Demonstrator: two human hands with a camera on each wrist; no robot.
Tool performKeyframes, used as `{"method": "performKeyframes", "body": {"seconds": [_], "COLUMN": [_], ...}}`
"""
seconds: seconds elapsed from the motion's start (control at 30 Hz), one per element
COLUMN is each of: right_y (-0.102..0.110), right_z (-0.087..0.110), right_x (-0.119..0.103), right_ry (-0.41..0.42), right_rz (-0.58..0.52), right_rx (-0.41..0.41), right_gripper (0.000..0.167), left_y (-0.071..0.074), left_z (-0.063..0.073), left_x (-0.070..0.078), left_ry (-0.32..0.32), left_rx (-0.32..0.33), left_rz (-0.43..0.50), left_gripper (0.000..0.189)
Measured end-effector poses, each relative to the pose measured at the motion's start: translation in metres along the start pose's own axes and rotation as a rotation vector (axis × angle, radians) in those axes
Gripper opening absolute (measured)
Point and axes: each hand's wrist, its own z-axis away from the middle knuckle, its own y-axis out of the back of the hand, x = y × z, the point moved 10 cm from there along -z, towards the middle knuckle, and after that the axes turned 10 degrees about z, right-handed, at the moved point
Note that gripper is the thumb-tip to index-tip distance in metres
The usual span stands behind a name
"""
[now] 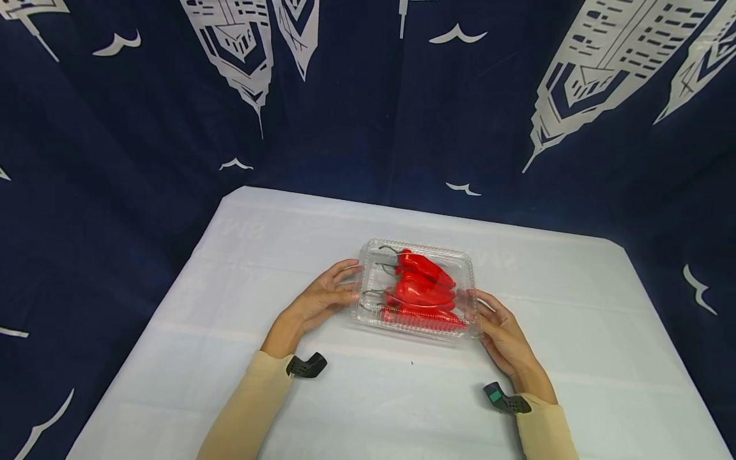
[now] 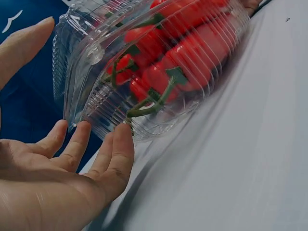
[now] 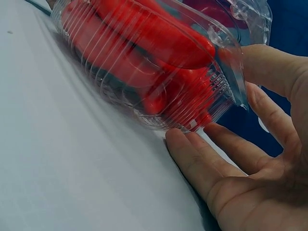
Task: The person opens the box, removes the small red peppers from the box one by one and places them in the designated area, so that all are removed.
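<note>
A clear plastic clamshell box [image 1: 368, 255] with several red peppers [image 1: 422, 287] inside lies on the white table, its lid down. The peppers' green stems point to the left end. My left hand [image 1: 324, 297] is at that end, fingertips against the wall; in the left wrist view its thumb [image 2: 29, 45] stands off from the box. At the opposite end is my right hand [image 1: 503, 332]. Its straight fingers [image 3: 190, 159] touch the lower side wall, and its thumb [image 3: 272, 65] lies at the rim. Part of the right thumb's tip shows blurred through the plastic.
A white cloth covers the table [image 1: 241, 243]. Dark blue fabric [image 1: 368, 128] with white building and bird prints hangs behind and around it. Black bands [image 1: 307, 365] sit at both wrists, over beige sleeves [image 1: 247, 409]. One small dark speck marks the cloth before the box.
</note>
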Motion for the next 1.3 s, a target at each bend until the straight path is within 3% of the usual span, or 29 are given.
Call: {"method": "performKeyframes", "body": {"seconds": [0.3,0.57,0.67,1.03,1.3], "right_y": [-0.0007,-0.0011,-0.0016,-0.0004,-0.0003], "right_z": [0.0001,0.0004,0.0006,0.0008,0.0006], "right_x": [-0.0003,-0.0001,-0.0012,-0.0007,0.0009], "right_ry": [0.014,0.003,0.010,0.010,0.015], "right_rz": [-0.017,-0.025,-0.033,-0.024,-0.027], "right_rx": [-0.003,-0.002,-0.012,-0.011,-0.017], "right_gripper": [0.047,0.048,0.049,0.047,0.049], "left_y": [-0.0003,0.0011,0.0002,-0.0048,-0.0023], "left_z": [0.0017,0.0076,0.0080,0.0067,0.0040], "left_x": [-0.0005,-0.0026,-0.0034,-0.0026,-0.0016], "left_ry": [0.000,0.061,0.067,0.025,0.005], "left_rx": [-0.026,-0.077,-0.094,-0.058,0.007], "left_rz": [-0.057,-0.257,-0.291,-0.323,-0.269], "left_gripper": [0.088,0.099,0.101,0.097,0.094]}}
